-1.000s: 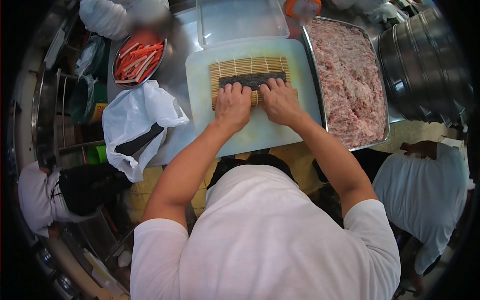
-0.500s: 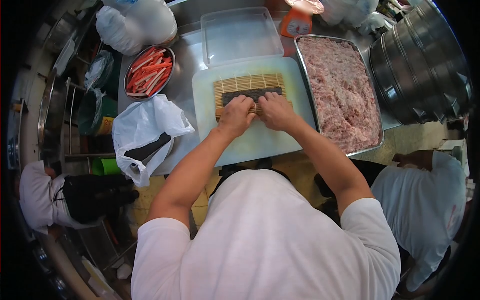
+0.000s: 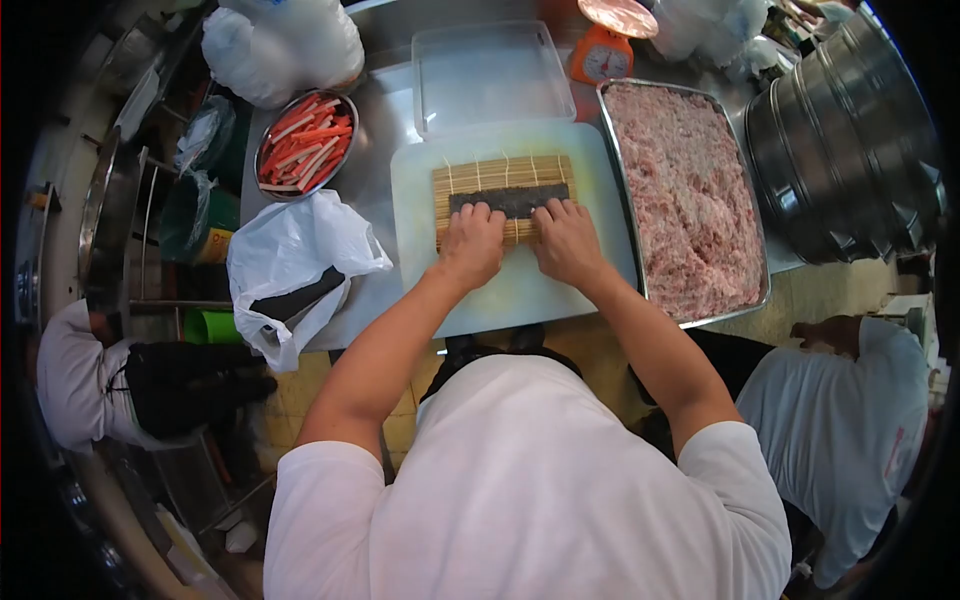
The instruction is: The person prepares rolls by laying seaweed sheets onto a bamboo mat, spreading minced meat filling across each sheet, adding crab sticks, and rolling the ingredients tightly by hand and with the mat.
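- Stainless-steel bench (image 3: 385, 100) in a cramped kitchen, yellow floor tiles (image 3: 290, 395) below; one co-worker (image 3: 840, 400) off to the right, another (image 3: 75, 380) to the left.
- Bamboo rolling mat (image 3: 480, 178) lies on the pale cutting board (image 3: 415, 200), near part folded over, far slats flat. Dark sheet, looks like nori (image 3: 512, 198), shows as a strip across it.
- Left hand (image 3: 473, 245): fingers curled narrow over the mat's near part, holding it, tips at the nori edge.
- Right hand (image 3: 568, 245): same grip near the other end. Thumbs hard to make out, pressure can't tell.
- Around: crab sticks (image 3: 310, 145) in a bowl, open plastic bag (image 3: 345, 225) with dark sheets (image 3: 298, 300), clear plastic container (image 3: 490, 75) beyond the board, orange scale (image 3: 603, 58), minced meat (image 3: 690, 200) in a metal tray beside the board.
- Risks, my guess: uneven pull between hands would skew the roll; pressing too hard could split the nori or squeeze any filling out the ends; a slack middle, with hands this far apart, may leave it loose; mat edge could get trapped under the nori.
- Vs. half a second back: hands were nearly touching mid-mat, now apart with bare slats between. More of the strip shows. Camera view shifted a bit too; side items look unmoved on the bench.
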Demonstrator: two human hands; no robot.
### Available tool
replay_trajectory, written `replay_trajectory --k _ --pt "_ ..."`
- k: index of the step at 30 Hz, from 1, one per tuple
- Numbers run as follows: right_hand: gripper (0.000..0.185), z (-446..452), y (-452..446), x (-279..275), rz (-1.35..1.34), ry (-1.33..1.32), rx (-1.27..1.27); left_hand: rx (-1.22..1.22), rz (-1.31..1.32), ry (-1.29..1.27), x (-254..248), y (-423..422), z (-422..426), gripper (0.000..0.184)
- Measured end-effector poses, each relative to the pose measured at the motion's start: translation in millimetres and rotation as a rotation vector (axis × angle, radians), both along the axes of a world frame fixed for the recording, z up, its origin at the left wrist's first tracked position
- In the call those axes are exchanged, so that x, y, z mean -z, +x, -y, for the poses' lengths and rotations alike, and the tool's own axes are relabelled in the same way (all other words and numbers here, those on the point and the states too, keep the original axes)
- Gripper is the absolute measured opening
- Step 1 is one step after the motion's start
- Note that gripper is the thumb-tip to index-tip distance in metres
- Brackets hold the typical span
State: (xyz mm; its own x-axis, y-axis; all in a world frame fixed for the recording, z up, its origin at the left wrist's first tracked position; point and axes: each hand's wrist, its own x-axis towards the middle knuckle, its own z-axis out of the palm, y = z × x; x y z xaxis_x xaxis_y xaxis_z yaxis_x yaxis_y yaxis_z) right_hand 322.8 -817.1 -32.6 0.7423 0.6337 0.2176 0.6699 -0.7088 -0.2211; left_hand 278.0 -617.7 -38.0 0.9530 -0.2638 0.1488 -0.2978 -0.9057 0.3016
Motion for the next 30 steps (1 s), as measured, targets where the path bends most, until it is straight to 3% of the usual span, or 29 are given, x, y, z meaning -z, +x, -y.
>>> replay_trajectory --k 13,15,20,21,24,29,30 --pt "0.033 -12.1 -12.9 -2.4 -0.122 0.014 -0.030 -0.014 -0.095 0.033 -9.8 -22.1 -8.5 0.026" --pt "0.029 -20.7 -11.0 -1.7 -0.068 -0.073 -0.032 -0.011 -0.085 0.047 -7.6 -20.6 -10.6 0.025" --pt "0.022 -33.8 -10.4 14.8 -0.002 -0.008 -0.104 -0.031 -0.197 0.107 -6.3 -13.7 -12.0 0.027" --pt "0.021 -33.5 -12.7 14.8 -0.003 -0.012 -0.087 -0.034 -0.209 0.101 -12.1 -13.6 -10.4 0.027" --pt "0.022 -35.1 -11.8 14.2 -0.019 0.038 -0.053 -0.045 -0.072 -0.253 -19.7 -9.2 -11.6 0.041" --pt "0.023 -39.4 -10.8 5.0 -0.110 -0.071 -0.007 -0.011 -0.038 -0.265 -10.9 -17.5 -17.3 0.036" --pt "0.024 -40.3 -9.9 4.7 -0.135 -0.109 -0.006 -0.014 -0.026 -0.124 -8.5 -17.5 -17.7 0.035"
